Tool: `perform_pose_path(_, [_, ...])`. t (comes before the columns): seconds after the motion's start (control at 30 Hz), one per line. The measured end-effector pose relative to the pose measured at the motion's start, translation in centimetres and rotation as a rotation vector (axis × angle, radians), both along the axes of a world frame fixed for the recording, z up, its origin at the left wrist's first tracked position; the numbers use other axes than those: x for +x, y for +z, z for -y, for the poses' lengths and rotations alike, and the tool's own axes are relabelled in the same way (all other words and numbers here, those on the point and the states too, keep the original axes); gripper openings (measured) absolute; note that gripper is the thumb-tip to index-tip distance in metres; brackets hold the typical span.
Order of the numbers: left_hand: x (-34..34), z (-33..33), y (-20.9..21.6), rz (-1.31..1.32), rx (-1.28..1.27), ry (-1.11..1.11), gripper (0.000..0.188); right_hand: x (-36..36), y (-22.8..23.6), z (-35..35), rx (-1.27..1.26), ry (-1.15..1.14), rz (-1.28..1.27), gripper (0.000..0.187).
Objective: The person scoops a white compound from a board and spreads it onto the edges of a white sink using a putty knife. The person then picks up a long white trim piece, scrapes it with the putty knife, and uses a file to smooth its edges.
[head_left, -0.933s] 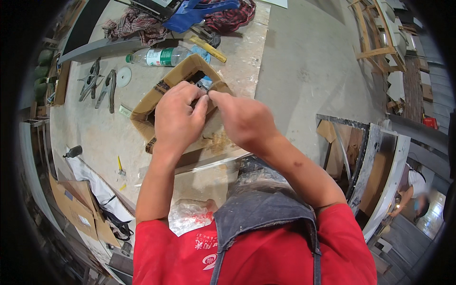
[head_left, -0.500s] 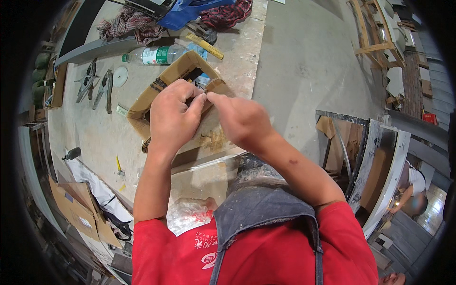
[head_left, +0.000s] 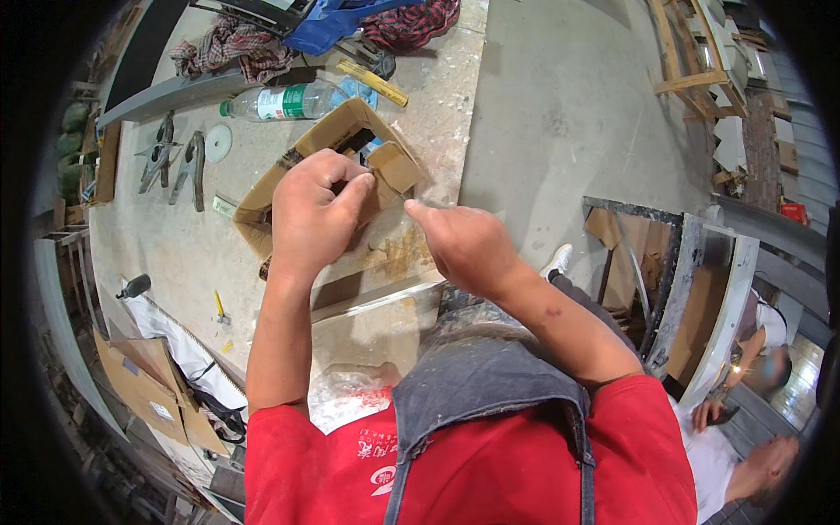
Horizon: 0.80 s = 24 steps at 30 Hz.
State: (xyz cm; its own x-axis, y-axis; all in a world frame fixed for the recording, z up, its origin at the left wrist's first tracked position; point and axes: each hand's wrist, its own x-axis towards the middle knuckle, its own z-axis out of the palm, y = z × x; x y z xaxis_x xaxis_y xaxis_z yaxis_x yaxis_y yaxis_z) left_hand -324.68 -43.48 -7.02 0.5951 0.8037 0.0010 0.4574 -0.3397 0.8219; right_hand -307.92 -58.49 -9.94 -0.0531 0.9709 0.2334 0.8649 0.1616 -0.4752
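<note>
1. Across the dusty counter (head_left: 175, 254), we've got an open box (head_left: 325, 133), partly hidden by the left hand (head_left: 311, 214); brown stain (head_left: 389, 254) alongside.
2. Left fingers pinched narrow, right hand (head_left: 468, 249) the same, near the flap; can't tell what either holds!
3. Beyond the box, bottle (head_left: 284, 102) on its side; clamps (head_left: 157, 159) and disc (head_left: 215, 149) over left.
4. Off right: grey floor (head_left: 560, 105), wooden frame (head_left: 691, 82), two people (head_left: 704, 455).

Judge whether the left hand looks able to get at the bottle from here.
Probably yes: the bottle lies on its side just beyond the box, its upper side mostly uncovered. The box stands in between, so the left hand would have to go over or around it.
</note>
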Motion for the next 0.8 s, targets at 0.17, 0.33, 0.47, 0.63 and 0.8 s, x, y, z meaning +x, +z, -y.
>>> perform_pose_path(0.17, [0.4,0.1,0.7,0.012,0.027,-0.029,0.012,-0.2,-0.1,-3.0,0.032,0.000,-0.086,0.030])
perform_pose_path(0.33, [-0.3,-0.6,0.0,0.042,-0.152,0.040,0.011,-0.5,-0.9,-1.9,0.101,0.003,-0.087,0.029])
perform_pose_path(0.47, [-0.7,-0.9,-0.1,0.087,-0.195,0.123,0.012,0.2,-1.8,0.8,0.090,-0.001,-0.057,0.027])
perform_pose_path(0.63, [-1.1,-2.0,1.2,0.033,-0.164,0.055,0.012,2.0,-1.7,2.9,-0.022,-0.348,-0.392,0.022])
perform_pose_path(0.8, [-2.4,-0.9,1.4,-0.063,-0.229,-0.009,0.027,3.8,-4.0,-2.6,-0.413,-0.552,-0.966,0.031])
